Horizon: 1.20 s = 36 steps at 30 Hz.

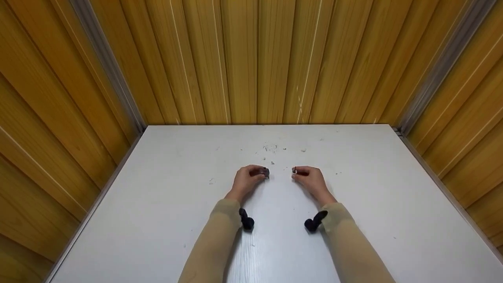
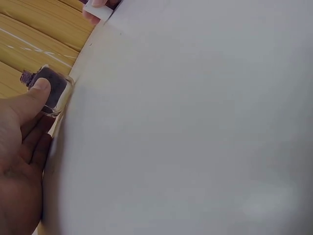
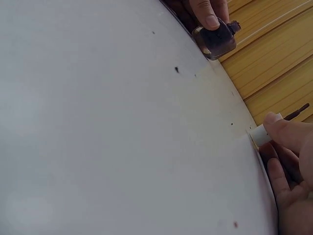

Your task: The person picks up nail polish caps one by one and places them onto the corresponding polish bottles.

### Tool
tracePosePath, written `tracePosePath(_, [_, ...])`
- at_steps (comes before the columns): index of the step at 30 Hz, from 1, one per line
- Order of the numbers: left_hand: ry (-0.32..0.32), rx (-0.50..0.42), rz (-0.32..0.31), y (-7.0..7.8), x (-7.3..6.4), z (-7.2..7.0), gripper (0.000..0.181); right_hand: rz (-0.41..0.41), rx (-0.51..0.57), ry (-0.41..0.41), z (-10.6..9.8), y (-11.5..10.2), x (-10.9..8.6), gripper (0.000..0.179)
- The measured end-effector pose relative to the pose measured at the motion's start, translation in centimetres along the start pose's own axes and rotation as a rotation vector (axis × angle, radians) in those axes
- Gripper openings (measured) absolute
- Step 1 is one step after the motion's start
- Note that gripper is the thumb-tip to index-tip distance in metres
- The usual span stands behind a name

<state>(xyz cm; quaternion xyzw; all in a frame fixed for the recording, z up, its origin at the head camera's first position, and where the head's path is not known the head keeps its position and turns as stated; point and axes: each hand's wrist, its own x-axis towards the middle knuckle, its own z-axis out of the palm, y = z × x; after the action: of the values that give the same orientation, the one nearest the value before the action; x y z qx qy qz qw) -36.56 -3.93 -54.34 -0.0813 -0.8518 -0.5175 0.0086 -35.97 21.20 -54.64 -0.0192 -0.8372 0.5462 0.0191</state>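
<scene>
My left hand pinches a small square glass bottle of dark nail polish between thumb and fingers. The bottle's threaded neck is uncapped, with dark polish around it. A short way to the right, my right hand holds the white cap between thumb and fingers. A dark-coated brush sticks out of the cap, pointing away from the table. Bottle and cap are apart, both close to the white tabletop. In the head view both items look tiny.
The white table carries dark specks and smudges beyond the hands. Wood-patterned panels stand behind it and on both sides. A black wrist camera sits on the left sleeve and another wrist camera on the right.
</scene>
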Motion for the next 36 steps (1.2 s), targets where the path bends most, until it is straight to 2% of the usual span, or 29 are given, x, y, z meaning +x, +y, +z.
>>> tracePosePath(6, [0.018,-0.094,-0.036,0.0,-0.3,0.0,0.026,0.003,0.029,0.004,0.1,-0.1,0.0,0.033])
tracePosePath(13, [0.051,-0.252,-0.067,0.1,-1.0,0.1,0.025,-0.024,0.151,-0.004,0.1,-0.3,-0.1,0.029])
tracePosePath(19, [0.082,-0.322,-0.075,0.1,-1.8,0.3,0.024,0.01,0.172,-0.027,0.3,-0.5,-0.5,0.031])
tracePosePath(27, [0.022,-0.319,-0.068,0.5,-2.5,0.6,0.026,0.03,0.216,-0.072,0.4,-1.4,-1.6,0.032])
tracePosePath(30, [0.01,-0.311,-0.065,0.5,-2.7,0.7,0.027,0.024,0.187,-0.084,0.6,-1.6,-1.7,0.031])
tracePosePath(36, [0.004,-0.315,-0.057,0.5,-3.0,0.6,0.028,-0.056,0.108,-0.095,0.8,-2.3,-1.8,0.033])
